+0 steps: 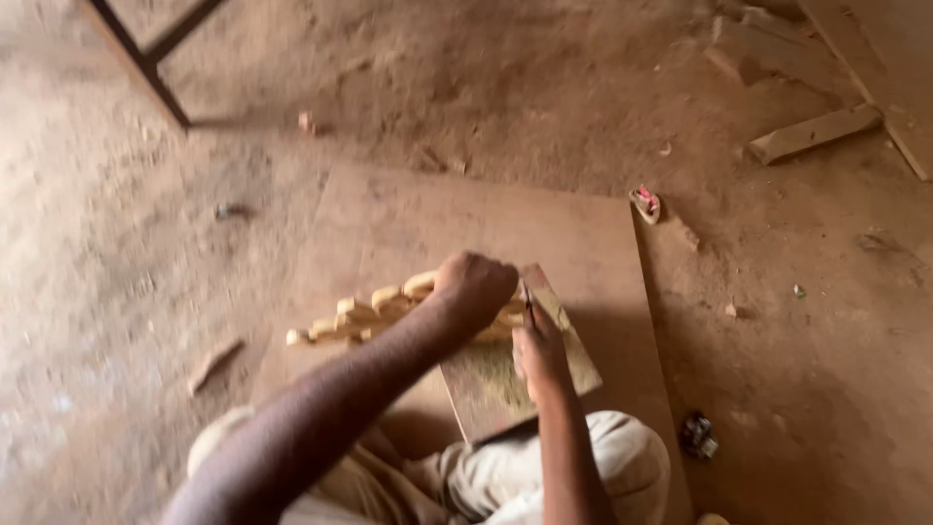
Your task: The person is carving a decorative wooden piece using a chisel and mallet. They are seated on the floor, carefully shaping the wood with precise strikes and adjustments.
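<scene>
— Carving (389, 309), pale wood, lies across a small board (505, 374) over the knee: why?

— Steadying. Left hand (474, 288) is clenched over it, pinning it; right hand (540, 352) grips a thin blade (528, 306) beside it.

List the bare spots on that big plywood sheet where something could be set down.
Free: the plywood sheet's far strip, between its back edge and the carved wood piece; also its right margin beside the small board. Crowded: centre-near, where the left hand grips the carving and the right hand holds a thin tool on the small board.
</scene>
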